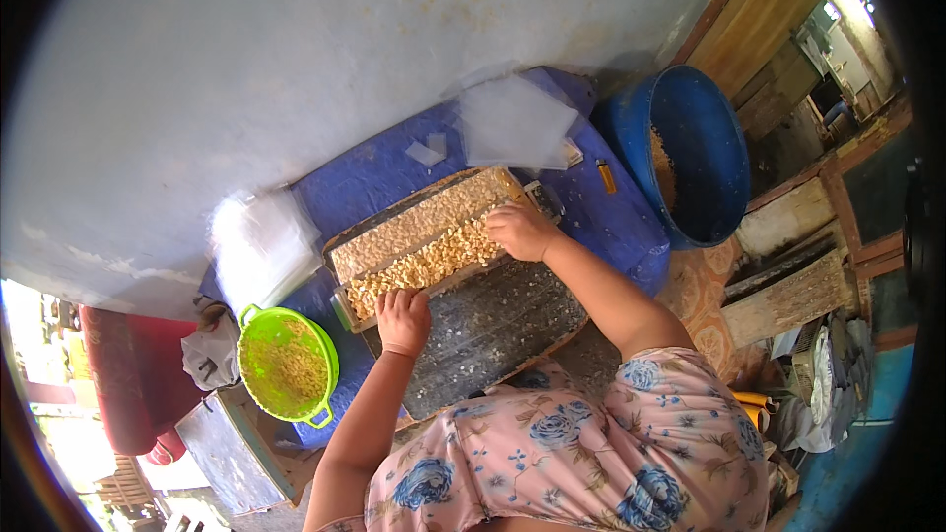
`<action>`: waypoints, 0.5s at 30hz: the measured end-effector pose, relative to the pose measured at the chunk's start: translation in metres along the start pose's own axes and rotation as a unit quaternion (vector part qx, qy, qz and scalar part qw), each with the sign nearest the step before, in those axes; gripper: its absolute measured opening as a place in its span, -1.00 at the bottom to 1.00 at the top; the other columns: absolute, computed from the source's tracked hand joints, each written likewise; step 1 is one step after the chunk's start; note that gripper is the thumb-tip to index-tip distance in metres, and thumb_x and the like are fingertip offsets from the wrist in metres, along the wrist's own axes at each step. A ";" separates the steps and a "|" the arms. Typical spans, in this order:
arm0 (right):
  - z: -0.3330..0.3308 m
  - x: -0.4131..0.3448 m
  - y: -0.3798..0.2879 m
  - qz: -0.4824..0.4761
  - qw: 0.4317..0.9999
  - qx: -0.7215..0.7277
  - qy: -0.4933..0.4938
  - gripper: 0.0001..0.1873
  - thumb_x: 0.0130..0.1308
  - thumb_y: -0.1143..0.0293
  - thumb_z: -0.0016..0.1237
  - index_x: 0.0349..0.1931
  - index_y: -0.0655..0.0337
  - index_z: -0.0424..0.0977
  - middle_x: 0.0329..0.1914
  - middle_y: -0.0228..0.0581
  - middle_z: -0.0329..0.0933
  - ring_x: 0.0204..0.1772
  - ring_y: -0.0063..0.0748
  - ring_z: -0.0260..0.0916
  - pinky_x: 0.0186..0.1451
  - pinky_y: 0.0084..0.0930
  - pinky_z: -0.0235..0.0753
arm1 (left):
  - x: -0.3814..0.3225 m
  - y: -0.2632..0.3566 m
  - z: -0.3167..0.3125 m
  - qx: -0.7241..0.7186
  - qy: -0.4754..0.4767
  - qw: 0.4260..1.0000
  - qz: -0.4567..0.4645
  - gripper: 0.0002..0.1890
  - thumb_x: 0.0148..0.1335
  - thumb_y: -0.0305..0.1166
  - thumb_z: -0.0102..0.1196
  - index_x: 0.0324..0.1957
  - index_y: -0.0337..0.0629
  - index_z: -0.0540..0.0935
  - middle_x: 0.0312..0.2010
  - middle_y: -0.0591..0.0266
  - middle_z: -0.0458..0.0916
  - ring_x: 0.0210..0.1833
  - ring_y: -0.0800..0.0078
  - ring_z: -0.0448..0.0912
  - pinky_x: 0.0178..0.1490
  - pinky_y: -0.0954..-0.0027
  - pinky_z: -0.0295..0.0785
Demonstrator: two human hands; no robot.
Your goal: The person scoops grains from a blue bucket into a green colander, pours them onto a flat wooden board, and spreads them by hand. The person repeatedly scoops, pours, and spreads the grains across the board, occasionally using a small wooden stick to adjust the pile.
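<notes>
A long, shallow rectangular frame (443,277) lies on a dark board (488,325), filled with pale split beans (421,266). My left hand (403,321) rests with bent fingers on the near edge at the frame's left end, over the beans. At the right end, my right hand (521,230) has its fingertips down on the beans; whether it pinches any cannot be seen. Alongside, on the wall side, lies a long flat slab of beans (429,222) under clear plastic. A green plastic colander (288,366) with more beans stands to the left of my left hand.
Clear plastic sheets (517,118) lie on the blue table cover (355,170), and another stack (266,244) lies at the left. A yellow lighter (606,176) is at the right. Beyond it stands a blue drum (698,155) with grainy material inside. A wall borders the far side.
</notes>
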State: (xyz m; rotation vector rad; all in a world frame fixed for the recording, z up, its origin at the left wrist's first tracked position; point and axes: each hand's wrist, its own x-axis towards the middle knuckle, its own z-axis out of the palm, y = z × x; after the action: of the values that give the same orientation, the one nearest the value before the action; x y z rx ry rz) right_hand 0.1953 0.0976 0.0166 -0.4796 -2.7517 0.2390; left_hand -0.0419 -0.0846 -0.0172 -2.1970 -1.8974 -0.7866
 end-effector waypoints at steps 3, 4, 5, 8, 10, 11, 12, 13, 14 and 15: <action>-0.006 -0.003 -0.009 0.002 0.999 0.010 -0.030 -0.90 0.07 0.42 0.02 -0.42 0.18 0.57 -0.20 -0.36 0.52 0.02 -0.33 0.39 0.13 -0.34 0.37 | 0.001 0.001 -0.001 -0.006 0.004 1.000 -0.007 -0.87 -0.07 -0.42 0.14 -0.40 0.01 0.54 -0.37 0.33 0.49 -0.22 0.29 0.46 -0.08 0.20 0.27; -0.001 0.000 -0.018 -0.018 0.999 0.028 -0.018 -0.90 0.07 0.41 0.03 -0.40 0.16 0.58 -0.17 -0.37 0.52 0.05 -0.33 0.38 0.16 -0.33 0.35 | 0.001 0.002 -0.001 -0.011 0.000 1.000 -0.012 -0.88 -0.06 -0.41 0.14 -0.40 0.01 0.55 -0.37 0.33 0.49 -0.22 0.29 0.46 -0.07 0.20 0.27; 0.004 0.003 -0.027 -0.043 0.998 0.054 -0.003 -0.89 0.07 0.40 0.04 -0.39 0.15 0.59 -0.14 -0.38 0.52 0.09 -0.32 0.37 0.19 -0.31 0.33 | 0.002 0.002 -0.001 -0.019 -0.006 1.000 -0.017 -0.88 -0.06 -0.41 0.14 -0.40 0.01 0.55 -0.37 0.33 0.49 -0.22 0.29 0.46 -0.07 0.20 0.27; 0.012 0.002 -0.033 -0.025 0.998 0.041 -0.047 -0.88 0.05 0.43 0.05 -0.37 0.09 0.60 -0.10 -0.44 0.53 0.15 -0.31 0.33 0.24 -0.31 0.29 | 0.004 0.002 -0.003 -0.022 0.006 1.000 -0.012 -0.88 -0.06 -0.43 0.11 -0.39 0.01 0.57 -0.36 0.34 0.51 -0.22 0.31 0.46 -0.08 0.20 0.28; 0.012 -0.003 -0.024 -0.034 0.998 0.047 -0.015 -0.89 0.01 0.46 0.03 -0.42 0.13 0.59 -0.15 -0.43 0.53 0.08 -0.32 0.37 0.15 -0.35 0.37 | 0.004 0.001 -0.005 -0.020 -0.005 1.000 -0.014 -0.88 -0.05 -0.42 0.12 -0.39 0.01 0.57 -0.36 0.34 0.50 -0.21 0.31 0.46 -0.08 0.20 0.28; 0.010 -0.008 -0.017 -0.028 0.999 0.024 -0.006 -0.90 -0.01 0.47 0.02 -0.44 0.14 0.59 -0.17 -0.42 0.53 0.05 -0.33 0.38 0.11 -0.36 0.38 | 0.004 0.001 -0.005 -0.020 -0.011 1.000 -0.016 -0.88 -0.04 -0.42 0.12 -0.39 0.01 0.57 -0.35 0.34 0.50 -0.21 0.31 0.46 -0.07 0.20 0.28; 0.006 -0.013 -0.010 -0.017 1.000 0.004 0.003 -0.90 -0.02 0.48 0.01 -0.46 0.16 0.58 -0.19 -0.41 0.53 0.02 -0.33 0.39 0.08 -0.37 0.40 | 0.004 0.000 -0.005 -0.021 -0.007 1.000 -0.015 -0.89 -0.05 -0.42 0.12 -0.39 0.00 0.56 -0.36 0.33 0.50 -0.21 0.30 0.46 -0.07 0.20 0.28; 0.003 -0.018 -0.002 -0.006 1.000 -0.014 0.010 -0.90 -0.04 0.49 0.01 -0.48 0.17 0.57 -0.22 -0.40 0.52 -0.01 -0.34 0.40 0.04 -0.38 0.42 | 0.004 0.000 -0.005 -0.023 -0.002 1.000 -0.014 -0.89 -0.06 -0.41 0.13 -0.40 0.00 0.56 -0.37 0.32 0.50 -0.22 0.28 0.46 -0.07 0.19 0.28; 0.000 -0.020 0.004 0.015 1.000 -0.003 0.024 -0.89 -0.06 0.50 -0.01 -0.48 0.18 0.56 -0.27 -0.37 0.52 -0.08 -0.36 0.41 -0.02 -0.38 0.43 | 0.004 0.000 -0.005 -0.025 -0.004 1.000 -0.016 -0.89 -0.06 -0.41 0.13 -0.41 -0.01 0.55 -0.38 0.31 0.51 -0.22 0.27 0.47 -0.07 0.19 0.28; 0.000 -0.018 0.007 0.018 0.999 -0.027 0.039 -0.88 -0.05 0.50 -0.01 -0.46 0.18 0.56 -0.27 -0.37 0.52 -0.08 -0.36 0.41 -0.02 -0.38 0.44 | 0.003 0.000 -0.004 -0.022 0.003 1.000 -0.012 -0.89 -0.06 -0.41 0.13 -0.41 -0.01 0.56 -0.38 0.31 0.51 -0.22 0.27 0.47 -0.07 0.19 0.28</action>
State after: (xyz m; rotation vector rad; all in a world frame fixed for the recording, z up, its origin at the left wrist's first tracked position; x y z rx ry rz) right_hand 0.2133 0.0977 0.0094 -0.5409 -2.6819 0.1515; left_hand -0.0428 -0.0837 -0.0123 -2.1979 -1.9259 -0.8445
